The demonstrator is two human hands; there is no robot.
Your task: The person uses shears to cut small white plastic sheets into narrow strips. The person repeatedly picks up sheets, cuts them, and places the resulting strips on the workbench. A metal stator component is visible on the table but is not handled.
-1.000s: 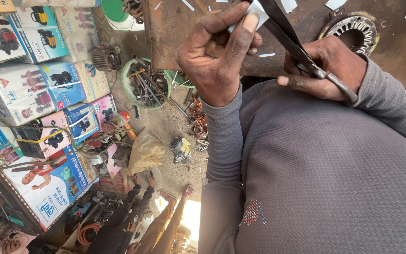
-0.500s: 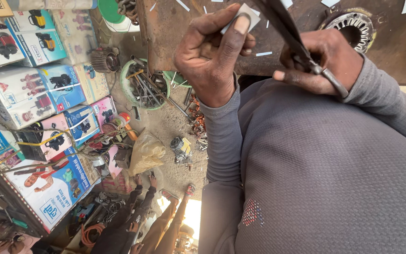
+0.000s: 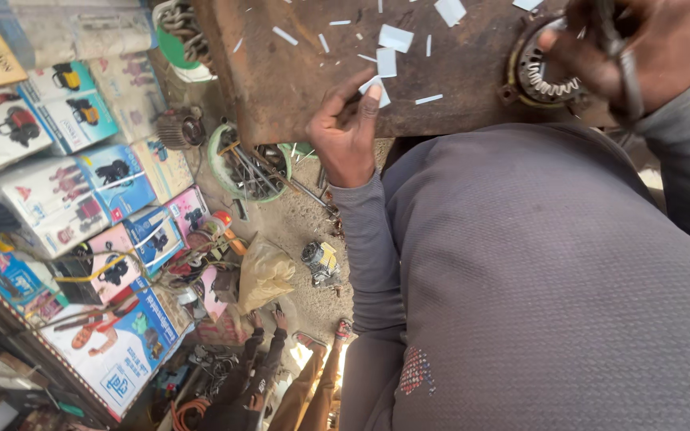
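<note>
My left hand [image 3: 345, 132] rests at the near edge of a rusty metal table [image 3: 281, 80], its fingers pinching a small white paper piece [image 3: 377, 89]. My right hand [image 3: 640, 48] is at the top right, closed around dark scissors [image 3: 620, 60]. It hovers just over a round motor stator [image 3: 541, 72] with copper windings. Several small white paper strips and squares [image 3: 397, 38] lie scattered on the table top. My grey sleeves and torso fill the lower right.
Stacked colourful product boxes [image 3: 65, 175] line the left. On the dirt floor below are a green basin of metal tools [image 3: 241, 164], a tan bag [image 3: 265, 271], a small motor [image 3: 321, 262] and other people's legs and feet [image 3: 281, 375].
My left hand has dropped from in front of me to the table edge with the white piece. My right hand has swung right with the scissors, over the stator.
</note>
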